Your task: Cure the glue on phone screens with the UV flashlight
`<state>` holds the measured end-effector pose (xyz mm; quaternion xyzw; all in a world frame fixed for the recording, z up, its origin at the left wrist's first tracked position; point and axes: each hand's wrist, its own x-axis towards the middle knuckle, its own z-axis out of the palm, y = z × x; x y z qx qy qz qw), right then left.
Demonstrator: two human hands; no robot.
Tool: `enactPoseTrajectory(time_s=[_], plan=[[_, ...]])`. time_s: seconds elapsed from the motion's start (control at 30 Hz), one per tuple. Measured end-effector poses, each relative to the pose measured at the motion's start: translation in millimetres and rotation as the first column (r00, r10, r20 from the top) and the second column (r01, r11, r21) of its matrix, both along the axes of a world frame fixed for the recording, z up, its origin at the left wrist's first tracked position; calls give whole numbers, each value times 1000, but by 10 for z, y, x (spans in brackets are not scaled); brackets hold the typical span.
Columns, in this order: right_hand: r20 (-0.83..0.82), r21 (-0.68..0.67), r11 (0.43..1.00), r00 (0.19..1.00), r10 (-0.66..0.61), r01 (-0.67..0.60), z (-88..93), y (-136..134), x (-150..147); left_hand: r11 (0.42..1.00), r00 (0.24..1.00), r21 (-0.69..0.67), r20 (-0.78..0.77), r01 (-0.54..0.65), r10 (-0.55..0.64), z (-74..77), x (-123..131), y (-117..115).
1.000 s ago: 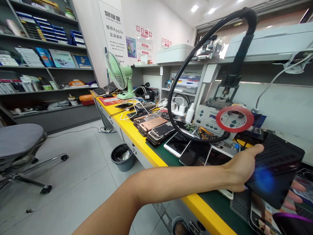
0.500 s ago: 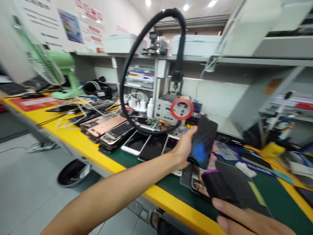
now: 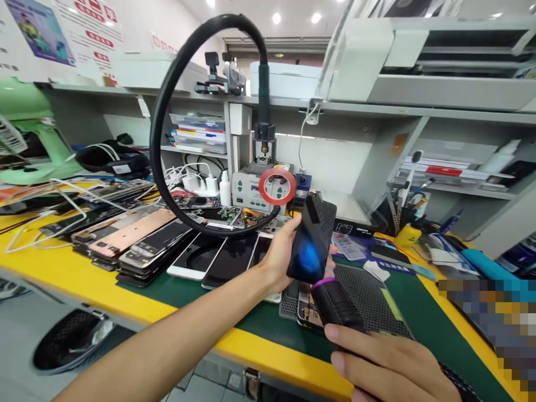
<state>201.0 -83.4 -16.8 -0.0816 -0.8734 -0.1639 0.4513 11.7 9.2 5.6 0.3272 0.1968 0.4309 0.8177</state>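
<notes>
My left hand (image 3: 280,254) is closed around a dark phone (image 3: 307,237), tilted up above the bench, with fingertips showing at its right edge. In my right hand (image 3: 389,360) is a black flashlight (image 3: 337,304) with a purple ring at its head. Its head points at the phone, and a blue spot glows on the dark glass. Below the phone lies an opened phone body (image 3: 309,312) with inner parts showing, at the edge of a grey ribbed mat (image 3: 372,296). My left hand partly hides a white-framed phone (image 3: 262,245).
Left of my forearm are stacked phone parts (image 3: 132,231) and a white phone (image 3: 199,257). A black flexible arm (image 3: 157,128) loops over the bench, near a red ring (image 3: 262,187). Tools and a yellow bottle (image 3: 408,235) stand right. A bin (image 3: 71,340) sits on the floor.
The view has turned right, so the bench things shift left in the picture. Both hands keep their hold on the phone and the flashlight, and the blue spot stays on the glass.
</notes>
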Motion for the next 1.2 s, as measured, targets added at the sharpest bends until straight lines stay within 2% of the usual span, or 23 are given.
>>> enactPoseTrajectory(time_s=[0.2, 0.33, 0.47, 0.53, 0.7, 0.8, 0.87, 1.03, 1.2], plan=[[-25, -90, 996, 1000, -18, 16, 34, 25, -25, 999, 999, 39, -34, -13, 14, 68, 18, -69], [-67, -53, 998, 998, 20, -23, 124, 26, -8, 998, 998, 6, -29, -61, 61, 94, 36, -116], [85, -33, 999, 996, -29, 32, 245, -3, 92, 992, 992, -26, -15, -126, 125, 89, 49, -139], [136, -16, 999, 990, -35, 38, 264, -3, 121, 993, 993, -2, -4, -117, 117, 85, 52, -144], [-1, -38, 999, 999, 34, -34, 112, 31, 5, 998, 998, 65, -59, -5, 8, 87, 40, -144], [-47, -67, 997, 998, 29, -33, 23, 24, -80, 998, 999, 59, -51, 10, -7, 85, 30, -147], [-47, -58, 998, 999, 23, -26, 26, 14, -91, 998, 998, 54, -53, 18, -15, 79, 30, -151], [53, -15, 1000, 998, 23, -22, 217, -5, 40, 997, 997, 69, -63, -31, 36, 65, 57, -171], [172, -14, 997, 982, -77, 81, 395, -74, 173, 996, 997, 31, -5, -78, 79, 55, 82, -202]])
